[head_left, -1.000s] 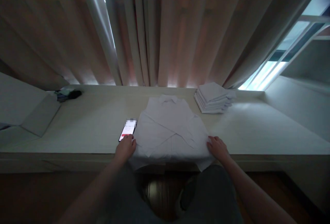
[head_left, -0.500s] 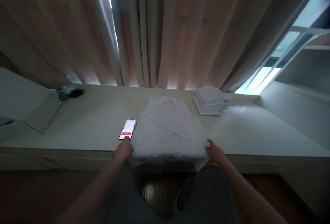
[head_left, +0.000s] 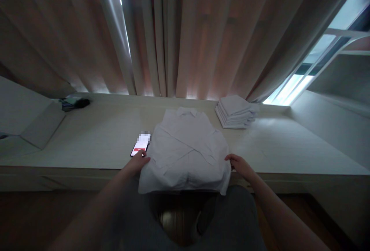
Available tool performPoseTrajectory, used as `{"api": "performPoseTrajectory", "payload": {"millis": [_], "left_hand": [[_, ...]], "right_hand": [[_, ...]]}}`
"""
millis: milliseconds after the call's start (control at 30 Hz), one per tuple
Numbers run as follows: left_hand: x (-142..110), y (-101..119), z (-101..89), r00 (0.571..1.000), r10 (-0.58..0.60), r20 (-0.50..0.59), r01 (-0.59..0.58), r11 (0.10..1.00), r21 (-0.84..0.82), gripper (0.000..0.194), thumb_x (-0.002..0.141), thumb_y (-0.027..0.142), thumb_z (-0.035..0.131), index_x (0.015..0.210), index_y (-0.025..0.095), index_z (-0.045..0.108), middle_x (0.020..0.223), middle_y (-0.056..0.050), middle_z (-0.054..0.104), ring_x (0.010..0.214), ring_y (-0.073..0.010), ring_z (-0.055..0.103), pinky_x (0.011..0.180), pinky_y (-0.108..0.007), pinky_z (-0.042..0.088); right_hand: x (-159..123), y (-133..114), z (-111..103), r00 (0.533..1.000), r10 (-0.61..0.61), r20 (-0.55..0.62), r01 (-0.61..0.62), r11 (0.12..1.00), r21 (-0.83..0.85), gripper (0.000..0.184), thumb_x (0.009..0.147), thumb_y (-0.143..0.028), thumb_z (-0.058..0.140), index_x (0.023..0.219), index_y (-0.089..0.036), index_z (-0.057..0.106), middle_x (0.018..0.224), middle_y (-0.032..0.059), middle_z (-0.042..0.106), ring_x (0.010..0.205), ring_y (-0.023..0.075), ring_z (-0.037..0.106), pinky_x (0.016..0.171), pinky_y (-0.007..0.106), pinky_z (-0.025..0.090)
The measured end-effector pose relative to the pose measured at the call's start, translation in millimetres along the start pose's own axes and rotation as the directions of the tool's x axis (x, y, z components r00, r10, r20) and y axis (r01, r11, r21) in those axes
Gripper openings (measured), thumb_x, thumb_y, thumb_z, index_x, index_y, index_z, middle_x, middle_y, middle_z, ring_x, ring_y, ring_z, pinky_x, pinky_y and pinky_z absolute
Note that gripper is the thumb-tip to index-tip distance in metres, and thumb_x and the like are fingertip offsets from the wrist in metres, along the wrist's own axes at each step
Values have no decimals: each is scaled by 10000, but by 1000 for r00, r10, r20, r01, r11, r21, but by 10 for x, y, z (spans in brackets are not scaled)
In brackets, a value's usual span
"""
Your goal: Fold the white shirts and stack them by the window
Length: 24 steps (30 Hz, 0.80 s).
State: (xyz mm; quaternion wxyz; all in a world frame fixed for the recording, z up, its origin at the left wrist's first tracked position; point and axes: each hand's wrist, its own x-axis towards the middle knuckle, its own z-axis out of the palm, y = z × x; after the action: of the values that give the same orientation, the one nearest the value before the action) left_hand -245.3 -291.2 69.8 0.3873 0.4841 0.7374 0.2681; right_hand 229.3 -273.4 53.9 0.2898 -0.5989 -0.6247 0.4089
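Observation:
A white collared shirt (head_left: 187,143) lies on the pale ledge with its collar toward the curtain and its sleeves folded across the front. Its lower hem hangs over the ledge's front edge. My left hand (head_left: 140,161) pinches the shirt's left side near that edge. On the opposite side, my right hand (head_left: 237,164) is closed on the fabric with thumb and fingers. A lit phone (head_left: 141,145) lies just beyond my left hand, close to the shirt.
Folded white garments are piled in a stack (head_left: 235,112) at the back right of the ledge (head_left: 98,139). At far left stand a white box (head_left: 29,108) and a dark bundle (head_left: 75,103). Long curtains (head_left: 214,39) hang behind, and my knees are below the front edge.
The shirt's lower part has spread out, and its hem now hangs lower and straighter over the edge. Both hands have shifted slightly on the side edges. The view has moved a little.

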Motion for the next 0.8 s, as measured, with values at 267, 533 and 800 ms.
{"api": "performPoseTrajectory", "payload": {"millis": [267,533,800], "left_hand": [[55,19,-104,929,251,271,-203,960,-193,342,635,267,496,960,178,552,769,-11,582,719,-150,563,692,-285,445],[175,160,-89,912,351,212,-406,848,340,212,634,187,498,829,220,575,818,-23,599,813,-177,535,774,-287,397],[421,310,-232,899,432,73,-438,879,189,91,625,220,516,675,200,590,1037,-51,572,986,-205,502,835,-305,412]], "right_hand": [[86,10,-84,936,-328,124,351,858,-375,282,695,-164,445,927,-190,604,993,89,573,944,205,518,855,347,393],[237,-86,-173,929,-305,210,370,757,-538,286,691,-107,450,911,-209,602,1001,62,560,983,194,496,899,343,365],[492,-31,-309,916,-373,149,390,733,-558,209,718,-174,461,803,-197,651,1090,90,533,1013,208,491,913,342,362]]}}
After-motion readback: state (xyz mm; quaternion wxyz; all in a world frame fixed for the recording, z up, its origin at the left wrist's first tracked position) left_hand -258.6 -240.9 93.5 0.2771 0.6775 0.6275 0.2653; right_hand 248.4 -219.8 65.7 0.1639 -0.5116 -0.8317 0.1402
